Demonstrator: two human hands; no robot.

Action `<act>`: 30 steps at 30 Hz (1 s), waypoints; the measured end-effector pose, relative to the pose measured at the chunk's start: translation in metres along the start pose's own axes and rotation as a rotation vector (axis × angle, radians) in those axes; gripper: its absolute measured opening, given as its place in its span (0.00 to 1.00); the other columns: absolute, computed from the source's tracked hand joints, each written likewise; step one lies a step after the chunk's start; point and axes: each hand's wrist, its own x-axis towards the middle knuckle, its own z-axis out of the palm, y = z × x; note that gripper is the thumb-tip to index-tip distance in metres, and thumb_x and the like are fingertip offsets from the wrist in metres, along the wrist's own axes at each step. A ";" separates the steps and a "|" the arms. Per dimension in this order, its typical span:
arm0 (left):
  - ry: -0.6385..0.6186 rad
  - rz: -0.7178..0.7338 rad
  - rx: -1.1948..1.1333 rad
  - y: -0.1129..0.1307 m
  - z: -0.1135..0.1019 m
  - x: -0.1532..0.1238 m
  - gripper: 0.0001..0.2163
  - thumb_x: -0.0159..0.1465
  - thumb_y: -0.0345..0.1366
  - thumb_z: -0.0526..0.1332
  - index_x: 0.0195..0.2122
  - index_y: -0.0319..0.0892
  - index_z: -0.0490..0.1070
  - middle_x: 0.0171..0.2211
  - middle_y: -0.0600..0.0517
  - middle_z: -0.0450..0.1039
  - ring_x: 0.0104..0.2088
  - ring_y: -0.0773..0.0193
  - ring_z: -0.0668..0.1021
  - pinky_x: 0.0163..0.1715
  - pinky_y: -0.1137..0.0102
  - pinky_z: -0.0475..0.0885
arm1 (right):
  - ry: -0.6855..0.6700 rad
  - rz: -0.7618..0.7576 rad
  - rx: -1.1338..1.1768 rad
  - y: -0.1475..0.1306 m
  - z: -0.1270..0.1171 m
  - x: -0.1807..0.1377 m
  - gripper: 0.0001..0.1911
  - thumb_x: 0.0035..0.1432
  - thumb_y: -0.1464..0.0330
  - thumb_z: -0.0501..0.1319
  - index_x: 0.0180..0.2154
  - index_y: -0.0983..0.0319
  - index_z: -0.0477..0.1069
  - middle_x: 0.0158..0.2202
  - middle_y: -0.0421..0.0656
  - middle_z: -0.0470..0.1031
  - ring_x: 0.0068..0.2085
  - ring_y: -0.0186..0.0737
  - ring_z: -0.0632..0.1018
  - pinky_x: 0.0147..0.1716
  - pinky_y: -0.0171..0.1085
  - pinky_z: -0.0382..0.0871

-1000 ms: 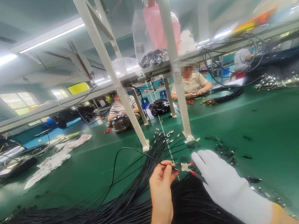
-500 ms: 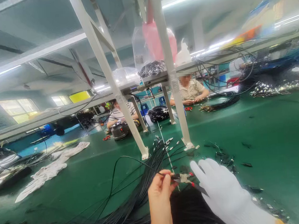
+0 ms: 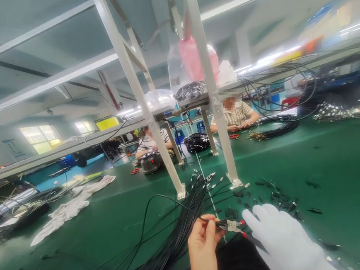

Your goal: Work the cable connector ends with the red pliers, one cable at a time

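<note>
Between thumb and fingers, my bare left hand [image 3: 203, 241] pinches a black cable [image 3: 146, 208] close to its end. My right hand [image 3: 278, 235], in a white glove, is closed around the handles of a pair of pliers [image 3: 232, 225] with red and black grips. The pliers' jaws meet the cable end just past my left fingertips; whether they bite on it is hard to see. A thick bundle of black cables [image 3: 183, 230] runs under and left of my hands, with silvery connectors at its far end.
Small black pieces [image 3: 278, 196] lie scattered right of the pliers on the green table [image 3: 341, 164]. White shelf posts [image 3: 166, 161] stand on the table ahead. Across it, two people in striped shirts sit near coiled cables [image 3: 196, 142]. A white cloth [image 3: 70, 206] lies at left.
The whole view has shifted, so hands and table sit slightly lower and further right. Both hands keep the same hold on cable and pliers.
</note>
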 end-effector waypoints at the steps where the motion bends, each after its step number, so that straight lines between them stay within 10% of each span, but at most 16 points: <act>1: -0.004 -0.014 -0.009 0.000 0.000 0.000 0.19 0.43 0.47 0.78 0.30 0.39 0.81 0.28 0.48 0.79 0.32 0.59 0.80 0.35 0.67 0.78 | 0.000 0.002 0.007 0.000 0.000 0.000 0.27 0.43 0.63 0.68 0.47 0.57 0.66 0.35 0.40 0.73 0.36 0.45 0.69 0.32 0.41 0.56; 30: -0.017 0.059 0.136 -0.004 0.002 -0.004 0.14 0.48 0.42 0.76 0.32 0.40 0.80 0.33 0.46 0.82 0.36 0.58 0.82 0.40 0.66 0.78 | -0.084 0.020 0.096 0.000 -0.005 -0.005 0.08 0.54 0.67 0.60 0.38 0.55 0.65 0.26 0.37 0.68 0.27 0.39 0.69 0.27 0.38 0.47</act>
